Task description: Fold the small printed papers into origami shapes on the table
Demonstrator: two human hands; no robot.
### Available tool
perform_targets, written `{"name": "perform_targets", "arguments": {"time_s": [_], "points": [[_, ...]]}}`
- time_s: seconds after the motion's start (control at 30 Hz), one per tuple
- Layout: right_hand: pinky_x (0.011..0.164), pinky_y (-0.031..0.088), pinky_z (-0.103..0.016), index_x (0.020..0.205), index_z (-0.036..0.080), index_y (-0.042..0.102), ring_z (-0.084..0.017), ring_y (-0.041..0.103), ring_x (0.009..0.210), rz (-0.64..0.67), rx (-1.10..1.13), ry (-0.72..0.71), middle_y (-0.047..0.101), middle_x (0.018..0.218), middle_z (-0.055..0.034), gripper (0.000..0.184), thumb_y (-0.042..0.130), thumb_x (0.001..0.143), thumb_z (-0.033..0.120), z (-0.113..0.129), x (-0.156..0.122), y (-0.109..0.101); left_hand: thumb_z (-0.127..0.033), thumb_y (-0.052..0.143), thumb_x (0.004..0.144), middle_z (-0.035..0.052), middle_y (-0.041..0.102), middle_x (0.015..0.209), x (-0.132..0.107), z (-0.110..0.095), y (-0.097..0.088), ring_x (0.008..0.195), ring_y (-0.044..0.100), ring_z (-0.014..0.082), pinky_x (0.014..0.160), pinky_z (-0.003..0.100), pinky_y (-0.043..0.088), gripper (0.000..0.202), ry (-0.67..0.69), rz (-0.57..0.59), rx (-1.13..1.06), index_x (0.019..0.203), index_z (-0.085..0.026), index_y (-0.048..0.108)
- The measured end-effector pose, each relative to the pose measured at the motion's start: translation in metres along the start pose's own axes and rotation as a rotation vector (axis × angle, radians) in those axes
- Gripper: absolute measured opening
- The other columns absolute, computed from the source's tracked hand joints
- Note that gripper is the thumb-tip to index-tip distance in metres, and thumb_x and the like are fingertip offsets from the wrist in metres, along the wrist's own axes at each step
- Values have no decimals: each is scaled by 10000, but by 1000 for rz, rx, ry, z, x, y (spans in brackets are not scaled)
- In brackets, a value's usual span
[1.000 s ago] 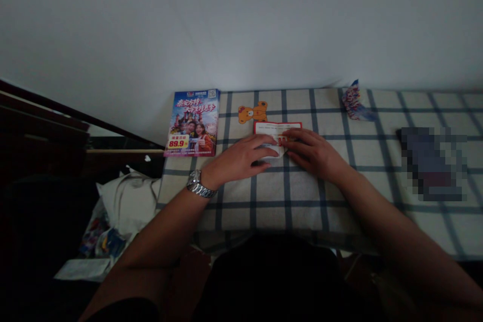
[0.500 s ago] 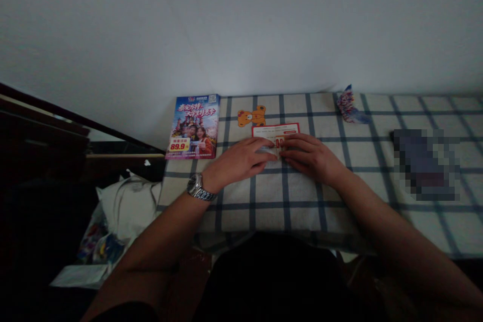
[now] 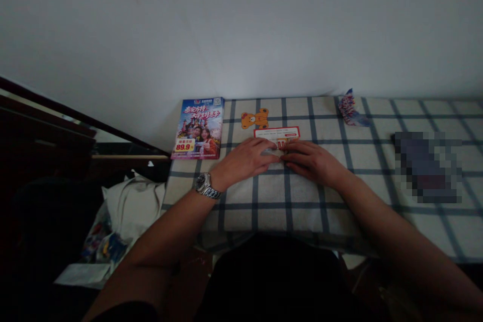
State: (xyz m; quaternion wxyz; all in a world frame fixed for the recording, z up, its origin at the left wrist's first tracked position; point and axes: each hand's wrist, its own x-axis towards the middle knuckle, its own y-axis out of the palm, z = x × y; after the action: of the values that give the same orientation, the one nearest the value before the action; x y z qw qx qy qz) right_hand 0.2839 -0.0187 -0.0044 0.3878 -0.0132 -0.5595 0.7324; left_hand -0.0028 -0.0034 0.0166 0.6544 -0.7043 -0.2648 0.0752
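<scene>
A small printed paper (image 3: 277, 132) with a red border lies on the checked cloth in front of me, its lower part hidden by my fingers. Between my fingertips shows an orange-and-red printed piece (image 3: 281, 145); whether it is a folded part of that paper I cannot tell. My left hand (image 3: 253, 159), with a metal watch on its wrist, pinches the paper from the left. From the right, my right hand (image 3: 311, 159) grips it too, thumb and fingers bent. The fingertips of both hands almost meet.
A stack of blue-and-pink flyers (image 3: 198, 131) lies at the table's left end. Behind the paper is a teddy bear picture (image 3: 255, 118). Crumpled printed paper (image 3: 351, 110) sits near the wall, a blurred dark object (image 3: 426, 168) at right. White bags (image 3: 136, 201) stand below left.
My fingertips have drawn slightly closer together over the printed paper. The view has shifted a little, so the table's things appear slightly to the right.
</scene>
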Motion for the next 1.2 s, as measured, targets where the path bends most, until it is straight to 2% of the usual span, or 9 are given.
{"name": "perform_targets", "arguments": {"time_s": [0.13, 0.3, 0.57, 0.83, 1.1, 1.2], "points": [[1129, 590, -576, 1268, 274, 765, -299, 701, 1306, -5, 22, 6, 733, 1406, -99, 268, 667, 1022, 235, 0, 2, 1, -249, 663, 1031, 85, 600, 1435, 1, 2, 2, 1329, 575, 286, 1166, 509, 515, 242, 11, -48, -48, 1268, -274, 704], [1133, 580, -591, 1257, 270, 766, -298, 708, 1277, -39, 37, 1, 762, 1345, -91, 272, 689, 1000, 223, -1, 4, 1, -266, 709, 999, 83, 590, 1461, 0, 5, -2, 1393, 538, 290, 1238, 541, 457, 325, -13, -84, -98, 1321, -281, 671], [1132, 572, -602, 1230, 255, 766, -322, 656, 1345, -61, -34, 35, 736, 1375, -106, 244, 689, 1000, 233, -7, 1, 3, -171, 698, 962, 75, 562, 1513, -3, 7, -8, 1483, 475, 298, 1296, 578, 397, 393, -12, -86, -96, 1336, -282, 646], [1129, 579, -601, 1252, 239, 747, -315, 675, 1326, -41, -17, 36, 729, 1377, -123, 245, 665, 1021, 233, -5, 1, 3, -153, 658, 985, 77, 595, 1467, -4, 7, -7, 1424, 533, 272, 1270, 559, 439, 347, -18, -98, -96, 1312, -270, 676], [1118, 586, -588, 1234, 216, 748, -317, 676, 1306, -30, -31, 32, 726, 1361, -132, 226, 657, 1029, 241, -5, 2, 2, -225, 615, 1047, 73, 652, 1391, -5, 13, -1, 1339, 591, 252, 1228, 518, 475, 224, 2, -82, -89, 1227, -251, 745], [1120, 581, -600, 1241, 232, 752, -322, 661, 1327, -12, -38, 31, 711, 1385, -133, 234, 661, 1026, 247, -5, 1, 2, -239, 587, 1071, 70, 675, 1372, -4, 14, 1, 1316, 610, 240, 1197, 493, 499, 266, -6, -83, -111, 1303, -252, 715]]}}
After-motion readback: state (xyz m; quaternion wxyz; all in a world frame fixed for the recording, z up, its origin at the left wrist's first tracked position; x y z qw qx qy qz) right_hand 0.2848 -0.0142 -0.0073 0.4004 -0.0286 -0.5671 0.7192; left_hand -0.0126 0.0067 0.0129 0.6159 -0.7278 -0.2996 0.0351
